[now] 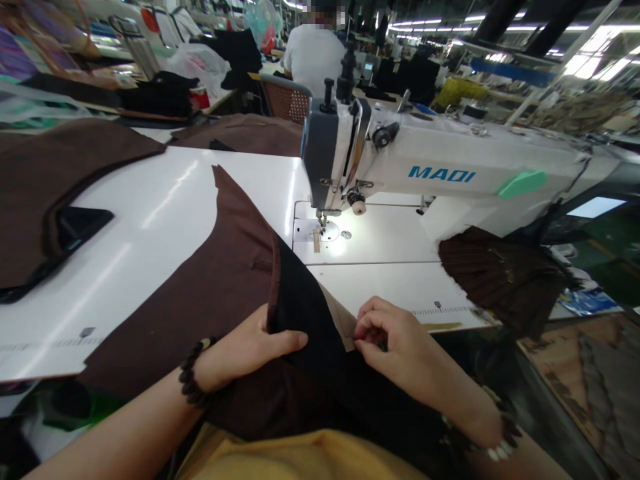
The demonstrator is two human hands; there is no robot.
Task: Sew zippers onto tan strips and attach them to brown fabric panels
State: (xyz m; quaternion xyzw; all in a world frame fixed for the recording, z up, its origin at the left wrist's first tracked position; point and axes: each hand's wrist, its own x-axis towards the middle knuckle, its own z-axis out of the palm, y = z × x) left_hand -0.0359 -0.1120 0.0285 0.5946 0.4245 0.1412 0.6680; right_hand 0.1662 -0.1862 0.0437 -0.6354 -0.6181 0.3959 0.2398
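Note:
A brown fabric piece (215,267) with black lining (305,307) hangs over the front edge of the sewing table, near my lap. My left hand (260,347) grips its folded edge, thumb on the black side and the other fingers hidden underneath. At the lining's right edge lies a beige strip (341,317). My right hand (387,333) pinches the strip's lower end between thumb and fingertips. Beyond both hands stands the sewing machine (327,153), its needle area lit and no fabric under the presser foot.
Another brown piece with a black edge (65,193) lies at the left of the white table (145,207). Gathered dark brown fabric (505,273) hangs at the right. A person in a white shirt (316,57) sits ahead by a perforated chair back (285,99).

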